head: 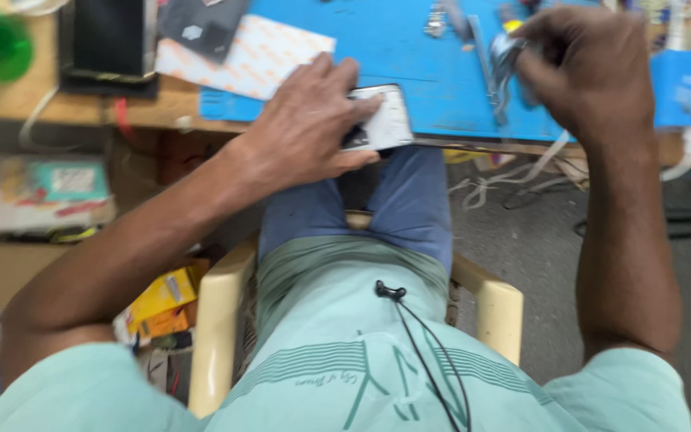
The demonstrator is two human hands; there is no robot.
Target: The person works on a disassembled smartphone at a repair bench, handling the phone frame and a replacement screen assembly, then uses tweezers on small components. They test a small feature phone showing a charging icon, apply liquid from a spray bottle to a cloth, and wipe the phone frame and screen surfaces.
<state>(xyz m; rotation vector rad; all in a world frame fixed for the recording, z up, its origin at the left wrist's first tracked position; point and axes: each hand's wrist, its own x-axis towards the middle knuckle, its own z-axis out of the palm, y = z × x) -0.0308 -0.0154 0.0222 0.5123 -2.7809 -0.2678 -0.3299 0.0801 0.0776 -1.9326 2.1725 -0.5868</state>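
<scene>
**Pinning a phone at the mat's edge**

Pressing flat, the left hand (pixel 301 128) lies spread over a phone (pixel 381 120) on the blue mat (pixel 409 48), at its near edge. Thin, stiff, glassy and slick, it looks fragile; best gripped by its long sides. The right hand (pixel 581 68) is curled around small metal tools (pixel 505 56), blurred.

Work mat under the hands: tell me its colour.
The work mat is bright blue, seen clearest in the head view, beneath the left hand and right hand.
</scene>
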